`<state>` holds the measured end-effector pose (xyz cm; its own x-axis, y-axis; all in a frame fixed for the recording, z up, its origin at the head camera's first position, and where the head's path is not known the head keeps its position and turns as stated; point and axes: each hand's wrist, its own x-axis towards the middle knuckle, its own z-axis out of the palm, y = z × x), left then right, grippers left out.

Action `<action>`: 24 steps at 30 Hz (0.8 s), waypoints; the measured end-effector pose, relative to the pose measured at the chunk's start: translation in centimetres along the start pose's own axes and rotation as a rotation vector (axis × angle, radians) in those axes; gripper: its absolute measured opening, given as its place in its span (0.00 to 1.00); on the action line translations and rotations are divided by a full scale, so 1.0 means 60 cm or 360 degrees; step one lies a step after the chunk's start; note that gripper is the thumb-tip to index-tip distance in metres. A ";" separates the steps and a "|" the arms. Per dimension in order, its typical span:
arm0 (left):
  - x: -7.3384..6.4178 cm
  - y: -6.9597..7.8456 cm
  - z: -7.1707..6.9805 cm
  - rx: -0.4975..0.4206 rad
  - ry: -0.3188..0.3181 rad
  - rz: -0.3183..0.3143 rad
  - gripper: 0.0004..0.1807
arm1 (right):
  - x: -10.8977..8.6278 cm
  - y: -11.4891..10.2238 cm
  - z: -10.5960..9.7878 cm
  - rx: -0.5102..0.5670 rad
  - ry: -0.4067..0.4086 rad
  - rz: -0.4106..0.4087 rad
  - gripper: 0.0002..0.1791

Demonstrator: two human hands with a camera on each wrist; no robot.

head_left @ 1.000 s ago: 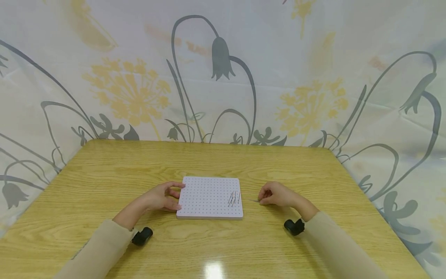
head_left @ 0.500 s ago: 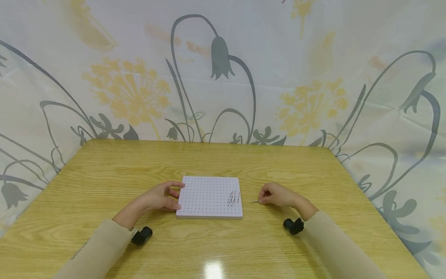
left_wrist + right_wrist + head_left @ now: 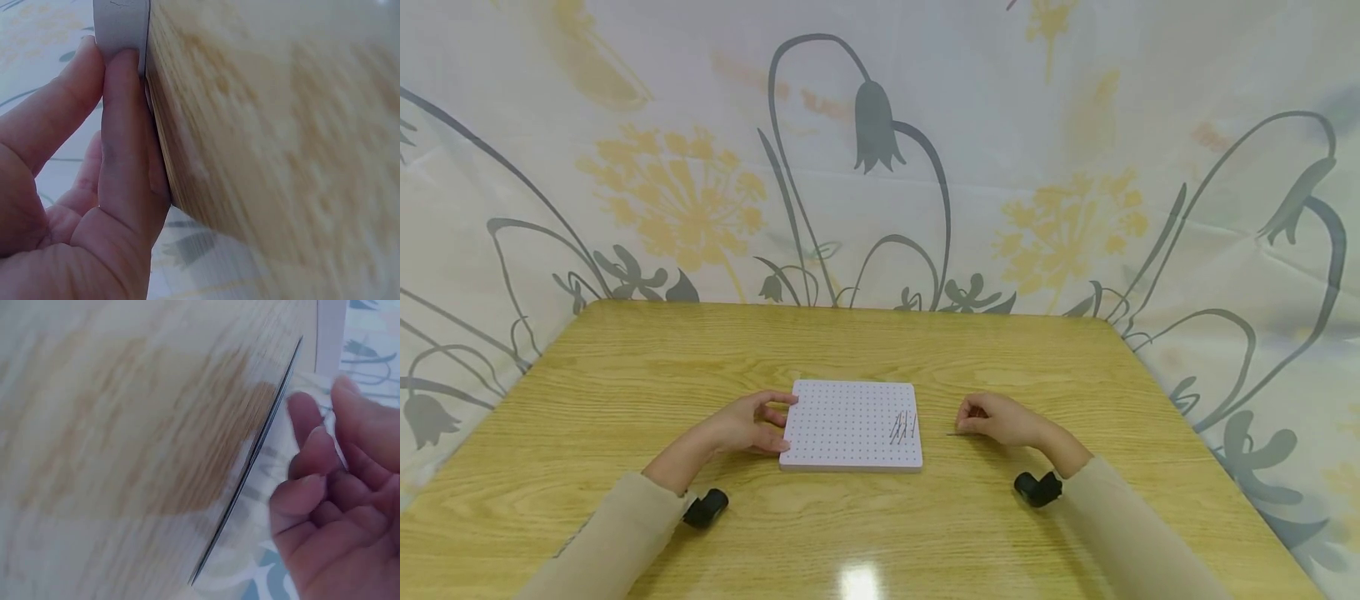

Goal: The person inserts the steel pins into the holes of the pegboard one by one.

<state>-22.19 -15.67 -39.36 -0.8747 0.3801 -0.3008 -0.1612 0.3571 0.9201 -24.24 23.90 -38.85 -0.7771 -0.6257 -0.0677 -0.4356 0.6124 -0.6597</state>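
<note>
On the desk (image 3: 880,525), I see the right grip (image 3: 1000,419), fingers curled, thumb apart, beside a slim dark rod (image 3: 250,460); the left grip (image 3: 745,425), spread, touches the white dotted board's (image 3: 842,425) left edge; loose thin rods (image 3: 904,427) lie at its right; behind, a flowered backdrop (image 3: 1000,83).

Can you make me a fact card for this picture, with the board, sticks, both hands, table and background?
Board: white, dotted
Sticks: several thin ones, on the board's right part
Left hand: fingers touch the board's left edge
Right hand: fingers loosely curled, right of the board
Loose stick: near the right hand, apart from its fingers
Table: wooden, under the board
Background: pale, with gray and yellow flowers
</note>
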 end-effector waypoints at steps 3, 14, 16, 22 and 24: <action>-0.001 0.001 0.000 0.0008 0.0000 -0.0001 0.37 | -0.004 0.000 0.000 -0.0009 0.0086 -0.0004 0.04; -0.002 0.003 0.001 0.0010 -0.0003 0.0000 0.37 | -0.010 -0.013 0.002 0.0316 0.0192 0.0044 0.07; -0.001 0.003 0.002 0.0001 0.0002 -0.0010 0.37 | -0.012 -0.019 0.003 0.0387 0.0209 0.0054 0.07; -0.001 0.002 0.001 -0.0012 0.0003 -0.0016 0.38 | -0.011 -0.034 0.010 0.0505 0.0256 0.0035 0.06; -0.001 0.002 0.000 -0.0009 -0.0004 -0.0006 0.38 | -0.010 -0.037 0.014 0.0510 0.0255 0.0019 0.06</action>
<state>-22.16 -15.63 -39.27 -0.8731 0.3807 -0.3047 -0.1670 0.3536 0.9204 -22.45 22.49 -37.94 -0.8538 -0.5199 0.0248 -0.2814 0.4209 -0.8624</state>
